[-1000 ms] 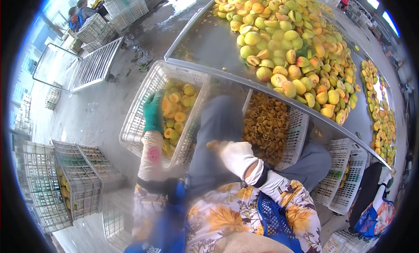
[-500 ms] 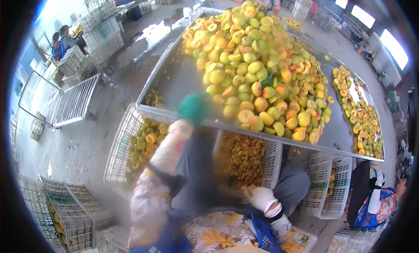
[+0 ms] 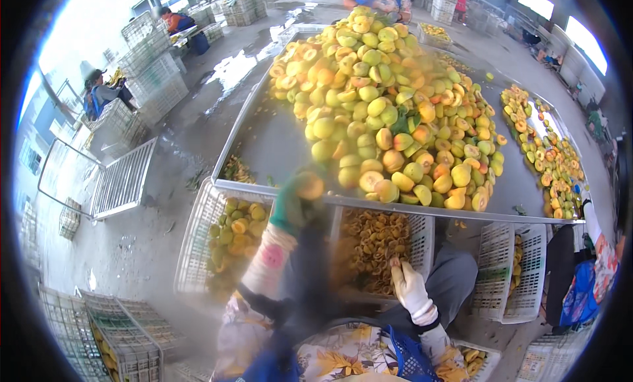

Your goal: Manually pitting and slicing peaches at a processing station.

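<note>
My left hand (image 3: 297,204) in a green glove holds a yellow fruit (image 3: 308,184) just over the near rim of the steel table (image 3: 250,125), beside a heap of yellow-green halved fruit (image 3: 376,108). My right hand (image 3: 409,286) in a pale glove is closed, its fingertips at something small that I cannot make out, over the crate of brown scraps (image 3: 369,243). A white crate of fruit (image 3: 231,230) stands left of my legs.
A metal trolley (image 3: 115,184) stands at left, stacked crates (image 3: 99,336) at lower left, more crates (image 3: 494,270) at right. A co-worker (image 3: 376,0) is across the table, another (image 3: 587,276) at right; others (image 3: 105,92) sit farther back. Wet patches (image 3: 234,72) mark the floor.
My left hand has moved from the left crate up to the table's edge and now holds a fruit. My right hand has risen toward the scrap crate. The view has tilted up.
</note>
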The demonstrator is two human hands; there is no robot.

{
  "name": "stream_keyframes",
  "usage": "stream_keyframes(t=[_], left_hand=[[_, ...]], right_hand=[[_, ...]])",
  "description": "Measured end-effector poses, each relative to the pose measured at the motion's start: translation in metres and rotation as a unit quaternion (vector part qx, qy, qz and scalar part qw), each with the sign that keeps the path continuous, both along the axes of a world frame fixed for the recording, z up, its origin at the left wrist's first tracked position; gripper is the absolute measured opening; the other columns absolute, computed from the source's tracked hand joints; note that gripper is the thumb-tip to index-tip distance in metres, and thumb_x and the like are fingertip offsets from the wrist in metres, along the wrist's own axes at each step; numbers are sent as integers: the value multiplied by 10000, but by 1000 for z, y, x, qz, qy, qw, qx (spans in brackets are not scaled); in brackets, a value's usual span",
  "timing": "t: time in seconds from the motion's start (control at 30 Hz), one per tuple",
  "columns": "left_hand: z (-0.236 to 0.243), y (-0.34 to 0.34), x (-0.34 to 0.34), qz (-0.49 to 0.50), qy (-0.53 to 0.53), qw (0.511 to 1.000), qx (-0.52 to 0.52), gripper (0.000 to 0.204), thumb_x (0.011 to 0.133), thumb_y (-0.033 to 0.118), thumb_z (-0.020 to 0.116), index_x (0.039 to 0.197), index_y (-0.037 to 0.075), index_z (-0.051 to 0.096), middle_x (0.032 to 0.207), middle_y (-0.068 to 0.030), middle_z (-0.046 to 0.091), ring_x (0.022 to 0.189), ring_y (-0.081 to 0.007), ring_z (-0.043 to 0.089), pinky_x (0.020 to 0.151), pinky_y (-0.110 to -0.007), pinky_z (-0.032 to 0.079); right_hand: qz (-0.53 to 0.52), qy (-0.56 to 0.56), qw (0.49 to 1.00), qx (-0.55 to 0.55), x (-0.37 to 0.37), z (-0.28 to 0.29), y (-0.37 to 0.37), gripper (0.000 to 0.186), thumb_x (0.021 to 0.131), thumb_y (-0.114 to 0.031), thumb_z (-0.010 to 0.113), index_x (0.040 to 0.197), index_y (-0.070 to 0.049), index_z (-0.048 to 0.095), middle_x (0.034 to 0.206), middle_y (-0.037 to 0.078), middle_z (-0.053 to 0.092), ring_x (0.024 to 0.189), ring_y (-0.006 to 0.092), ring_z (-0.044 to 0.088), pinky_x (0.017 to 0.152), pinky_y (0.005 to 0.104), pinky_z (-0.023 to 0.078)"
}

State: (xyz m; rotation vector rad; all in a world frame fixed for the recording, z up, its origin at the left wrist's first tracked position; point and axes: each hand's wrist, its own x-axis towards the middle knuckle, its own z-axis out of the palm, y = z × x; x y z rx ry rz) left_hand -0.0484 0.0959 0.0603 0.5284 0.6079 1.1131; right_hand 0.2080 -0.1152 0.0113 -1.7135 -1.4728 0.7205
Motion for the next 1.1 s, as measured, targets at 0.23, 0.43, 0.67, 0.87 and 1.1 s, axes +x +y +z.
stream_keyframes(t=[0.23, 0.43, 0.67, 0.87, 1.1], left_hand=[[12, -96, 39, 91, -28, 994, -61, 521, 957, 511, 462, 1123, 29, 568, 859, -81, 635, 686, -170, 627, 580, -252, 544], [-11, -122, 50, 139, 125, 976, 113, 494, 969, 476, 475, 1144, 24, 566, 875, -43, 632, 674, -114, 591, 570, -218, 484], [-6, -133, 47, 129, 237, 952, 143, 412, 966, 338, 506, 1219, 14, 525, 1003, -61, 581, 880, -160, 568, 744, -284, 487], [0, -141, 47, 141, 205, 960, 130, 550, 967, 487, 457, 1252, 19, 501, 1055, -85, 571, 903, -171, 555, 767, -312, 482], [-30, -127, 50, 148, 237, 946, 164, 346, 948, 269, 503, 1160, 2, 563, 1000, -85, 599, 863, -166, 571, 746, -302, 487]], right_hand=[[122, 78, 988, 63, -77, 66, 24, 199, 945, -176, 566, 1029, 1, 603, 812, 199, 662, 742, 355, 667, 626, 353, 507], [85, 49, 985, 144, -89, 88, 38, 230, 945, -209, 560, 1105, -45, 568, 847, 209, 650, 754, 409, 634, 609, 405, 511], [88, 224, 966, -91, -88, 80, 31, 318, 981, -373, 485, 979, -61, 546, 672, 77, 561, 518, 191, 540, 450, 306, 433], [82, 397, 878, -252, -91, 99, 28, 394, 980, -477, 439, 937, -97, 533, 642, -21, 501, 453, 54, 456, 376, 212, 385], [109, 52, 988, 96, -88, 38, 32, 295, 963, -312, 521, 898, -26, 550, 679, 238, 596, 551, 392, 594, 462, 424, 452]])
